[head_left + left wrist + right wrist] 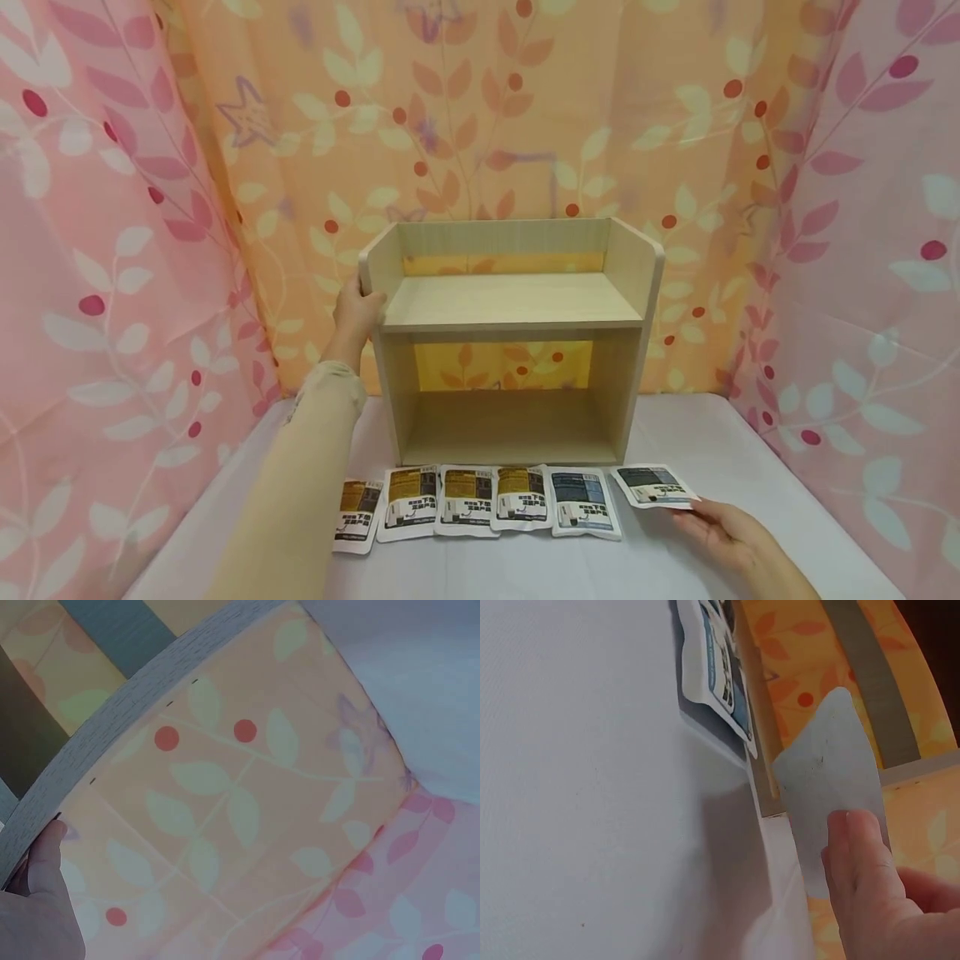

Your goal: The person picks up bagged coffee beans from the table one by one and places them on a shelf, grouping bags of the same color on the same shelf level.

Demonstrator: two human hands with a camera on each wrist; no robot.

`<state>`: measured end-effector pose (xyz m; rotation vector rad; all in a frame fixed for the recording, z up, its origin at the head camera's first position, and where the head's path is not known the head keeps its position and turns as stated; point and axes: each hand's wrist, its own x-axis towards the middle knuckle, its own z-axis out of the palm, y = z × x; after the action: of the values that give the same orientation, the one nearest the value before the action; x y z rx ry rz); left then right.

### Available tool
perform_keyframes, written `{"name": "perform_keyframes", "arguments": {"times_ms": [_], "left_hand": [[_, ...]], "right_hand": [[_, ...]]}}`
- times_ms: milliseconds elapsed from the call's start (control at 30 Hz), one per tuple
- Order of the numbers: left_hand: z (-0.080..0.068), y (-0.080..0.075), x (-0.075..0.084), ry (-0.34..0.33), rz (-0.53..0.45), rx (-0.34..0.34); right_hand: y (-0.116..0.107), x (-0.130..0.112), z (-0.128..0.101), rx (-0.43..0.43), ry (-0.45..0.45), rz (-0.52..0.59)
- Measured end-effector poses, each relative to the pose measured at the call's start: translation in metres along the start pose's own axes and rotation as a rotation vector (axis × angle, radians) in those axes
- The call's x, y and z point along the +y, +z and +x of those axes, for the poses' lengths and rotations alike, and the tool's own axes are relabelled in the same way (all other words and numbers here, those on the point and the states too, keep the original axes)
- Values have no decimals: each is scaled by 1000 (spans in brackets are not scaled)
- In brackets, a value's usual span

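A light wooden two-tier shelf [510,302] stands at the back of a white-covered table [757,475]. My left hand [363,298] grips the top front corner of its left side panel; in the left wrist view the thumb [46,851] lies against the panel's curved edge [112,739]. Several flat printed packets [465,498] lie in a row before the shelf. My right hand [688,510] pinches the rightmost, dark-labelled packet [651,485] at its near corner. In the right wrist view that packet [829,769] shows its plain back, tilted up, with a finger [859,851] on it.
Floral curtains, pink [112,250] at both sides and orange [480,117] behind, close in the table. A blue-labelled packet [718,664] lies beside the held one. Both shelf levels hold nothing. Bare cloth [570,567] lies in front of the packet row.
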<state>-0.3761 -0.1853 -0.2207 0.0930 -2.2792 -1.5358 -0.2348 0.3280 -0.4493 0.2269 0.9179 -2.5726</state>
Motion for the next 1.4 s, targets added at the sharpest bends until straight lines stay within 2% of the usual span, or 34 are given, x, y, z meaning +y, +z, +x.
{"name": "perform_keyframes", "arguments": {"times_ms": [133,300,567,833,1033,1200,1400], "left_hand": [[0,0,2,-12,0,-3],[-1,0,2,-6,7,-13],[-3,-8,-2,-2,6,1],[-2,-5,1,-17,11,-23],[-2,-2,4,-6,29,-26],[-3,-2,3,-9,13,-20],[1,-2,3,-20,8,-24]], "right_hand": [[7,-3,-4,42,-25,31],[14,-7,-8,69,-62,-7],[31,-9,-10,-53,-71,-5],[47,-9,-17,39,-146,-52],[57,-2,-19,68,-143,-17],[67,2,-17,31,-154,-16],[72,1,-13,-66,-150,13]]}}
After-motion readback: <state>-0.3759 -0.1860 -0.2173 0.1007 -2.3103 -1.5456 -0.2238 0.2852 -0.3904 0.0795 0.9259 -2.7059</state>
